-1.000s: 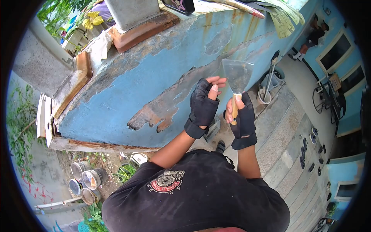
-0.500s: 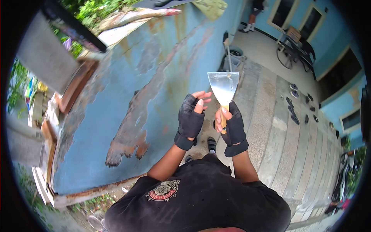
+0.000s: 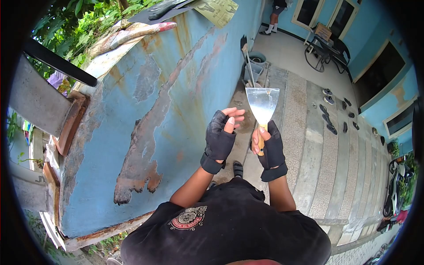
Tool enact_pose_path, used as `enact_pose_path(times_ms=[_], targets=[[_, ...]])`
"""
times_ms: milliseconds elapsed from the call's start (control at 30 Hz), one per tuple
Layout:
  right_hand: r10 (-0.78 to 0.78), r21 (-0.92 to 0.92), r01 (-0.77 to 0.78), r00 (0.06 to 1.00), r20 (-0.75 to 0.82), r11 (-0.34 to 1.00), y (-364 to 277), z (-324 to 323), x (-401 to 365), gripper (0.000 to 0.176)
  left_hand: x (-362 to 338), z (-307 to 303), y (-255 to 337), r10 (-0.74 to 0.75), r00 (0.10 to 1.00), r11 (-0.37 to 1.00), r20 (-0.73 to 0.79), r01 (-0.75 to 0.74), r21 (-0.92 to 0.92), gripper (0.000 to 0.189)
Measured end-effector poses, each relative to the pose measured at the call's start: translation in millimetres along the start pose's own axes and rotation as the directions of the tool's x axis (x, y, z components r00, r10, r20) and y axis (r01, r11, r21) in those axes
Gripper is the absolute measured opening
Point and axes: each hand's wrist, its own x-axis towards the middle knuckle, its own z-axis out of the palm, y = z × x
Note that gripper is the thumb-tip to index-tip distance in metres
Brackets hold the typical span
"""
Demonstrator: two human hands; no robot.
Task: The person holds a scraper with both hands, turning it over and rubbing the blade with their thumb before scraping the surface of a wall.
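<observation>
My right hand, in a black fingerless glove, grips the wooden handle of a putty knife. The wide metal blade points up and away from me. My left hand, gloved the same way, is raised beside the knife with nothing in it; its fingers are apart and do not touch the blade. Left of it stands a blue painted wall with large peeled grey and brown patches and rusty streaks.
Along the wall top lie a long worn item with a red tip and a printed yellowish sheet. Buckets stand by the wall's far end. Sandals lie on the paved steps. A person stands at the back.
The view has shifted, so the wall top and its items show more fully. My right hand still holds the putty knife, and my left hand keeps much the same pose.
</observation>
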Motion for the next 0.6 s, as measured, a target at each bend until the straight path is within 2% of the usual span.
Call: enact_pose_path(times_ms=[133, 333, 467, 600], targets=[[0.004, -0.017, -0.004, 1.000, 0.013, 1.000, -3, 4, 5, 0.018, 9, -4, 5, 0.079, 0.995, 0.997, -0.054, -0.078, 0.009, 0.030], [0.056, -0.046, -0.056, 0.998, 0.007, 0.997, -1, 2, 24, 0.017, 27, -13, -1, 0.104, 0.990, 0.995, -0.092, -0.102, 0.019, 0.030], [0.119, -0.054, -0.116, 0.992, 0.053, 0.992, -3, -5, 52, 0.016, 45, -17, -12, 0.093, 0.991, 0.995, -0.095, -0.088, 0.052, 0.030], [0.198, -0.085, -0.187, 0.968, 0.152, 0.979, -7, -12, 95, 0.016, 72, -13, -24, 0.105, 0.979, 0.993, -0.174, -0.094, 0.070, 0.029]])
